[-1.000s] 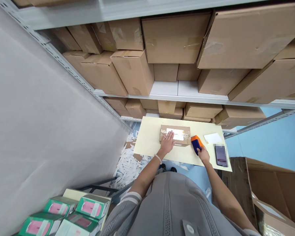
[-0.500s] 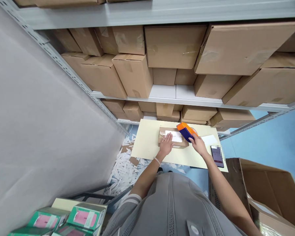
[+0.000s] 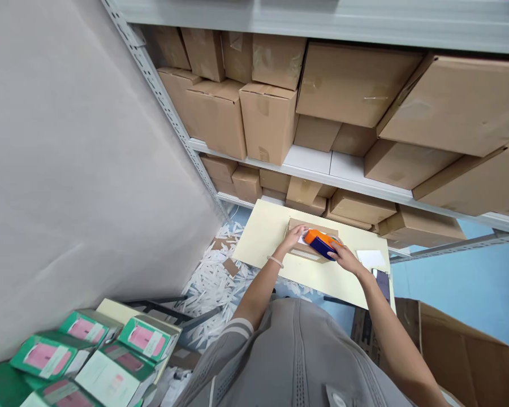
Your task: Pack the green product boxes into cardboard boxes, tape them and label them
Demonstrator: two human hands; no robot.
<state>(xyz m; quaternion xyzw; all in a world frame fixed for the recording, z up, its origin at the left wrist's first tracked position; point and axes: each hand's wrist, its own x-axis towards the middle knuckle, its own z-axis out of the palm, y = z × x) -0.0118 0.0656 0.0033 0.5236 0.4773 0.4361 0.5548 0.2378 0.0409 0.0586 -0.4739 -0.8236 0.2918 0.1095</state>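
On the cream tabletop lies a small cardboard box with a white label on top. My right hand grips an orange and dark blue tape dispenser, tilted over the box's upper face. My left hand is at the box's left part, its fingers drawn together close to the dispenser's front end. What those fingers pinch, if anything, is too small to make out. The dispenser hides much of the label.
White paper and a phone lie at the table's right. Shelves with cardboard boxes rise behind. An open carton stands lower right, green boxes lower left. Paper shreds cover the floor.
The view has turned. My left hand has gone from lying flat on the label to fingers drawn together near the dispenser's front. The dispenser has come down and left over the box.
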